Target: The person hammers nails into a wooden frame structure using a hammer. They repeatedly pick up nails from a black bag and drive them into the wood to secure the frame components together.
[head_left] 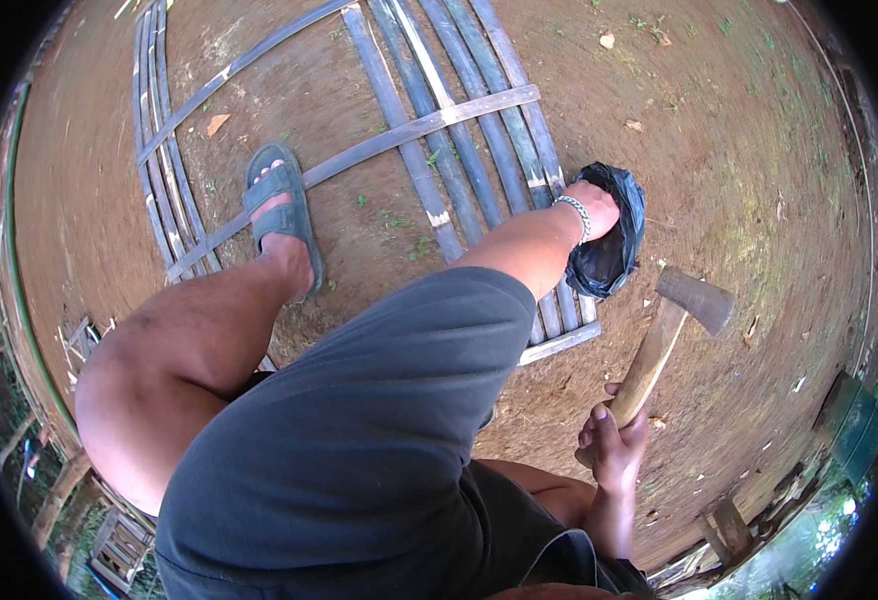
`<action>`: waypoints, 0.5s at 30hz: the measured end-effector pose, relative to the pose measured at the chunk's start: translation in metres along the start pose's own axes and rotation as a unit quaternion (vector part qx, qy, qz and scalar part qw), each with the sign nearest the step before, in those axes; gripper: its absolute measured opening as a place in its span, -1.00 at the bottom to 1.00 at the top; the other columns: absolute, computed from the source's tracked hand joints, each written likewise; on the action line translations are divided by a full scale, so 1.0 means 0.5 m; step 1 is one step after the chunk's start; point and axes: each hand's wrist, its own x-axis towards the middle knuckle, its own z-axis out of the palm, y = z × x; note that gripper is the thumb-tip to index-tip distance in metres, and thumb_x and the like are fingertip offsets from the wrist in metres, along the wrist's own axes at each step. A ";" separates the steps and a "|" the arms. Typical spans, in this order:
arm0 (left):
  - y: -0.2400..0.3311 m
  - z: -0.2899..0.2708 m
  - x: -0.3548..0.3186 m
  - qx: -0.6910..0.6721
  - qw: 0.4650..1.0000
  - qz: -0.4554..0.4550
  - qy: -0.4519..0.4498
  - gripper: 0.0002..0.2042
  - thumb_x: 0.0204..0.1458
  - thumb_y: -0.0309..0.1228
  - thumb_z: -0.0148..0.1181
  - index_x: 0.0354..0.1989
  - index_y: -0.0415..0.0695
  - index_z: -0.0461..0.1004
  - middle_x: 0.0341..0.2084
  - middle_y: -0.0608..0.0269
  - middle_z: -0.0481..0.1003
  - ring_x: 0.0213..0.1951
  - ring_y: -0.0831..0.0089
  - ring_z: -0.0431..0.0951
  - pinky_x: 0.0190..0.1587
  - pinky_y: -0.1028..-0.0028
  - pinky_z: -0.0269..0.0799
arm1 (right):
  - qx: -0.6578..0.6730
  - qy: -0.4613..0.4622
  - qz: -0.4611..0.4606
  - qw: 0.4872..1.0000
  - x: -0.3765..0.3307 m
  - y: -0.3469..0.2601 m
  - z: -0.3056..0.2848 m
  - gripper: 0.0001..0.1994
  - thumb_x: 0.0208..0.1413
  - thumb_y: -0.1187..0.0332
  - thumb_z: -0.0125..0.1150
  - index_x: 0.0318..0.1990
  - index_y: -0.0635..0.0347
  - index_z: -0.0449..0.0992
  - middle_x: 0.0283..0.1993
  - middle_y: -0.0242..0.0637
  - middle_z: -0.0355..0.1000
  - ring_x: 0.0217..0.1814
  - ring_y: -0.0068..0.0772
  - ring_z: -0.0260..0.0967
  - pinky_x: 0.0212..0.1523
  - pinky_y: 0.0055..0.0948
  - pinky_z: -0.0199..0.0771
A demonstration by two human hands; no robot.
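Note:
My left hand (pixel 596 207), with a chain bracelet (pixel 575 216) at its wrist, reaches into the mouth of a black plastic bag (pixel 609 262). Its fingers are hidden inside, so what they hold does not show. The bag rests over the right edge of a frame of dark bamboo slats (pixel 464 165) and the dirt beside it. Lower right, my right hand (pixel 619 440) is closed round the lower end of the wooden handle of a hatchet (pixel 649 368). The metal head points up and away, above the ground, apart from bag and slats.
My sandalled foot (pixel 284 215) stands beside a long crosspiece (pixel 334 165) that joins the slats to another slat bundle (pixel 159 130) at the left. Brown dirt (pixel 749 200) with dry leaves surrounds the frame. A green object (pixel 854 430) lies at the right rim.

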 end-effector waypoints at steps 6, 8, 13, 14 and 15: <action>0.011 -0.024 -0.027 -0.055 0.998 -0.018 0.031 -0.76 0.14 -0.43 0.06 -0.08 -0.14 0.59 -0.12 0.02 0.64 -0.04 0.08 0.65 0.01 0.16 0.56 | -0.030 -0.028 0.008 0.999 0.033 -0.014 0.031 -0.66 0.29 0.50 0.14 0.16 0.33 0.25 -0.43 -0.34 0.35 -0.57 -0.58 0.31 -0.53 -0.55 0.41; -0.004 -0.034 -0.077 -0.128 0.987 0.001 0.095 -0.77 0.13 -0.46 0.08 -0.07 -0.13 0.57 -0.15 0.04 0.63 -0.05 0.09 0.64 0.02 0.15 0.53 | -0.045 -0.046 0.011 0.998 0.049 -0.019 0.042 -0.65 0.29 0.49 0.14 0.16 0.34 0.25 -0.43 -0.34 0.35 -0.56 -0.59 0.31 -0.54 -0.56 0.40; -0.055 -0.026 -0.235 -0.380 0.866 -0.120 0.302 -0.83 0.24 -0.41 0.16 -0.06 -0.14 0.55 -0.23 0.07 0.60 -0.21 0.19 0.63 -0.10 0.22 0.55 | -0.044 -0.066 0.027 0.996 0.089 -0.022 0.058 -0.65 0.30 0.49 0.14 0.16 0.34 0.25 -0.44 -0.35 0.35 -0.55 -0.59 0.32 -0.54 -0.57 0.39; -0.087 -0.038 -0.283 -0.361 0.852 -0.149 0.348 -0.85 0.24 -0.43 0.18 -0.07 -0.12 0.56 -0.24 0.09 0.61 -0.25 0.26 0.64 -0.17 0.29 0.57 | -0.048 -0.071 0.032 0.996 0.098 -0.023 0.065 -0.65 0.30 0.49 0.14 0.17 0.33 0.25 -0.44 -0.36 0.35 -0.55 -0.59 0.32 -0.53 -0.56 0.39; -0.129 -0.018 -0.310 -0.383 0.826 -0.179 0.374 -0.87 0.24 -0.44 0.18 -0.10 -0.14 0.57 -0.26 0.11 0.62 -0.24 0.33 0.64 -0.17 0.34 0.57 | -0.051 -0.076 0.037 0.995 0.106 -0.024 0.072 -0.65 0.30 0.49 0.14 0.17 0.33 0.24 -0.44 -0.36 0.35 -0.55 -0.59 0.32 -0.52 -0.56 0.39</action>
